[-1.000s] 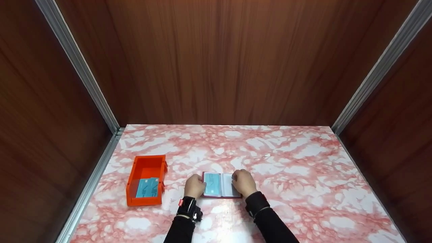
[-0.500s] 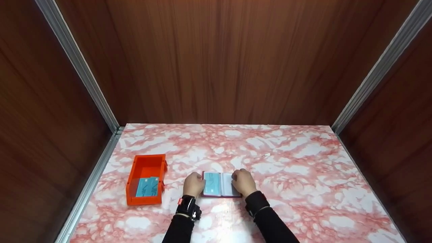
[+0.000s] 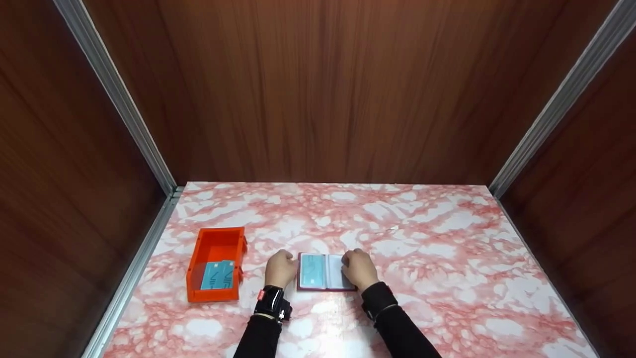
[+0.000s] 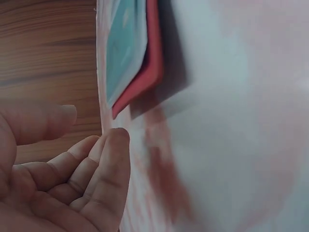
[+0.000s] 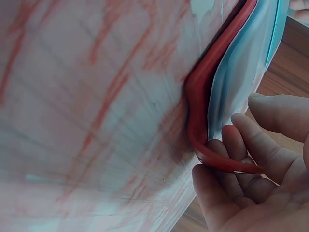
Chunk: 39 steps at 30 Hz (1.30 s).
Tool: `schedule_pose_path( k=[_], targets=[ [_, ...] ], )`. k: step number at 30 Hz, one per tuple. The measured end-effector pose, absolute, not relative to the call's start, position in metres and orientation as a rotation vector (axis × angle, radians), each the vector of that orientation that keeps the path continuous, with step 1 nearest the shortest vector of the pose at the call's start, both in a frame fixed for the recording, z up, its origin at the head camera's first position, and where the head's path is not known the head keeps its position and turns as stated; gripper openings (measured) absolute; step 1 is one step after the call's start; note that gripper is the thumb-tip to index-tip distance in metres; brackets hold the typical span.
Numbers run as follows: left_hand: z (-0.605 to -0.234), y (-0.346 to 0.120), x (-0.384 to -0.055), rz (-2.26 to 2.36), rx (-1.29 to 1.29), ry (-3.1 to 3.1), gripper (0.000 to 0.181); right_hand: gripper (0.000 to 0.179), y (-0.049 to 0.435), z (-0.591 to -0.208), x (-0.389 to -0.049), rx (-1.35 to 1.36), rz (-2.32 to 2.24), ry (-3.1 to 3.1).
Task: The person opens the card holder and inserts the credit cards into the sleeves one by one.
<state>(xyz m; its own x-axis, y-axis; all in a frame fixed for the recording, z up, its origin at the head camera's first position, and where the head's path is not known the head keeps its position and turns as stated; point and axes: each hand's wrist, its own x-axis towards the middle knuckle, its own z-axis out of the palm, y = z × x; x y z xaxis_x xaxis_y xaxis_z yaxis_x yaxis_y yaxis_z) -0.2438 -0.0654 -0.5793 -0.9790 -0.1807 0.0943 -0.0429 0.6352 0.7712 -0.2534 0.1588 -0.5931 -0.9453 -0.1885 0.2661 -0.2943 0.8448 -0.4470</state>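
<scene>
A red card holder point(image 3: 334, 273) lies spread open on the marbled table, with a light blue card point(image 3: 312, 271) behind the clear sleeve of its left page. My left hand point(image 3: 280, 268) is just off its left edge; in the left wrist view, the thumb and fingers of that hand point(image 4: 82, 179) are apart and hold nothing. At the opposite side my right hand point(image 3: 360, 270) grips the holder's right edge. The right wrist view shows the bent red cover point(image 5: 198, 106) running in among the curled fingers of this hand point(image 5: 260, 169). Its thumb is near the clear sleeves.
To the left stands an orange bin point(image 3: 212, 296) holding blue cards point(image 3: 217, 275) that overlap. The pink-and-white table point(image 3: 427, 233) is bounded by dark wood panels point(image 3: 318, 99) at the back and both sides, with metal rails point(image 3: 129, 114) at the corners.
My left hand has let go of the card holder's left edge and shifted a little left and away. My right hand keeps its grip, and the holder has stayed in place.
</scene>
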Motion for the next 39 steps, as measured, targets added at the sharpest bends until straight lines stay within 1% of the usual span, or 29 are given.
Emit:
schedule_pose_path(
  k=[9,14,22,29,39],
  targets=[
    [-0.553,-0.09,-0.247,-1.184,0.128,-2.638,0.02,0.011,0.159,-0.593,-0.253,0.379,0.743,-2.826],
    [-0.539,-0.108,-0.249,-1.121,0.136,-2.611,0.019,0.011,0.16,-0.592,-0.253,0.405,0.735,-2.818],
    [-0.524,-0.127,-0.251,-1.1,0.165,-2.581,0.021,0.01,0.16,-0.593,-0.254,0.408,0.747,-2.81],
    [-0.524,-0.132,-0.251,-1.113,0.169,-2.575,0.021,0.012,0.159,-0.594,-0.252,0.397,0.73,-2.783],
    [-0.539,-0.121,-0.253,-1.087,0.155,-2.575,0.019,0.02,0.157,-0.597,-0.251,0.392,0.639,-2.775]
  ],
)
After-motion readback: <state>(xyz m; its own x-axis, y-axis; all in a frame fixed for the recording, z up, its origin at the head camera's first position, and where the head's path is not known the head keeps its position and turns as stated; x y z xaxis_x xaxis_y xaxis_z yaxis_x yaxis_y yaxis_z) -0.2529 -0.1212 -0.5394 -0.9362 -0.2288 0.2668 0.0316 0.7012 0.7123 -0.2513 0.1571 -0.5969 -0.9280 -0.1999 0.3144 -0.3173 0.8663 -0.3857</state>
